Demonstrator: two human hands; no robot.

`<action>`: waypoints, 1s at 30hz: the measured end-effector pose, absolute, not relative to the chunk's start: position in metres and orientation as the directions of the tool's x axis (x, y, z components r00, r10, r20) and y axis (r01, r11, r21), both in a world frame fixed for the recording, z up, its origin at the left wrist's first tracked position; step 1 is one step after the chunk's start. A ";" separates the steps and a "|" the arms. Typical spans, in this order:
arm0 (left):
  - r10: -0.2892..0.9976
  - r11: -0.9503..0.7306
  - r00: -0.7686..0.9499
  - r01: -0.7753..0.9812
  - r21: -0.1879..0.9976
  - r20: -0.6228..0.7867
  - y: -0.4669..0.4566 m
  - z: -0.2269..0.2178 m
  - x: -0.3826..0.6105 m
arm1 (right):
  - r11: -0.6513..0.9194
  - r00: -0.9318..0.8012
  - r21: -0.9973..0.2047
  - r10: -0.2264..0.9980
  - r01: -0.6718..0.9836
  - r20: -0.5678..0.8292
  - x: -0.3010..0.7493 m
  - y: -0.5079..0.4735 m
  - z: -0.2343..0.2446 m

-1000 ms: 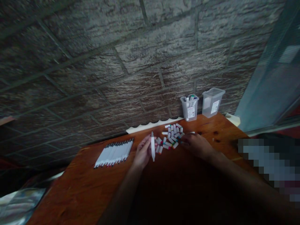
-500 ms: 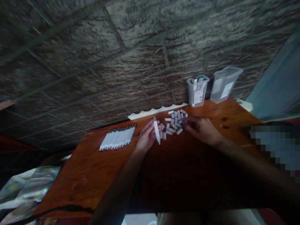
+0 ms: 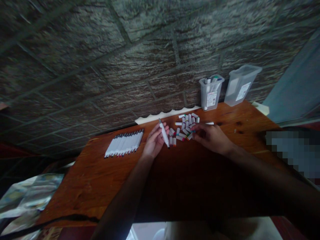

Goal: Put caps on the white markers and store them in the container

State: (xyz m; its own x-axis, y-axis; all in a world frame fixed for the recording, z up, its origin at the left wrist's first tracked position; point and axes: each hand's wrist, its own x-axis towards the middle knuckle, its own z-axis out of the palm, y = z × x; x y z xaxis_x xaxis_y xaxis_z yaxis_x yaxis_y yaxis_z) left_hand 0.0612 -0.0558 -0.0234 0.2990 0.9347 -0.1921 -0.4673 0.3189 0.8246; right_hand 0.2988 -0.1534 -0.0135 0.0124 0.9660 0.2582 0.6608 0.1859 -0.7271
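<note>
My left hand (image 3: 155, 140) is closed around a white double-ended marker (image 3: 164, 133). The marker leans, its grey uncapped end upward and its dark end down toward the table. To its right lies a loose pile of white marker caps (image 3: 184, 126) with coloured bands. At the pile's right edge is my right hand (image 3: 208, 136), thumb and forefinger pinched on a cap with a teal band (image 3: 192, 131), mostly covered by the fingers. On the left, several white markers (image 3: 124, 143) lie side by side in a neat row, dark ends away from me.
A clear plastic bin (image 3: 212, 95) with several markers inside stands at the back, beside a second translucent bin (image 3: 241, 86). A wavy white strip (image 3: 167, 115) runs along the brick wall (image 3: 105, 66). Plastic-wrapped things (image 3: 32, 196) lie left of the wooden table (image 3: 82, 186).
The marker in my left hand has tilted more, its upper end swinging left. My right hand has shifted slightly left at the pile, fingers closing on a cap. The view has moved slightly.
</note>
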 end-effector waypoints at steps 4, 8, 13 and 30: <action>0.934 0.318 0.302 -0.459 0.829 -0.191 -0.057 -0.023 0.060 | 0.160 0.014 -0.712 0.973 0.684 0.232 0.300 -0.153 -0.014; 0.925 0.330 0.330 -0.461 0.824 -0.186 -0.057 -0.024 0.060 | 0.139 0.013 -0.694 0.978 0.706 0.208 0.299 -0.152 -0.018; 0.923 0.337 0.333 -0.467 0.818 -0.191 -0.057 -0.026 0.060 | 0.107 0.036 -0.625 0.977 0.773 0.212 0.303 -0.150 -0.022; 0.925 0.366 0.267 -0.439 0.820 -0.270 -0.044 -0.029 0.062 | 0.012 0.147 -0.525 0.954 0.851 0.261 0.319 -0.145 -0.025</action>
State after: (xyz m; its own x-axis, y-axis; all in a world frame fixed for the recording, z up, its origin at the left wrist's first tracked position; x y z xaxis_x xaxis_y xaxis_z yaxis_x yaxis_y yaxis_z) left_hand 0.0622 -0.0444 -0.0288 0.2674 0.9250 -0.2699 -0.4393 0.3664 0.8202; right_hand 0.3188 -0.1451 -0.0247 0.1473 0.9540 0.2610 0.8509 0.0123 -0.5252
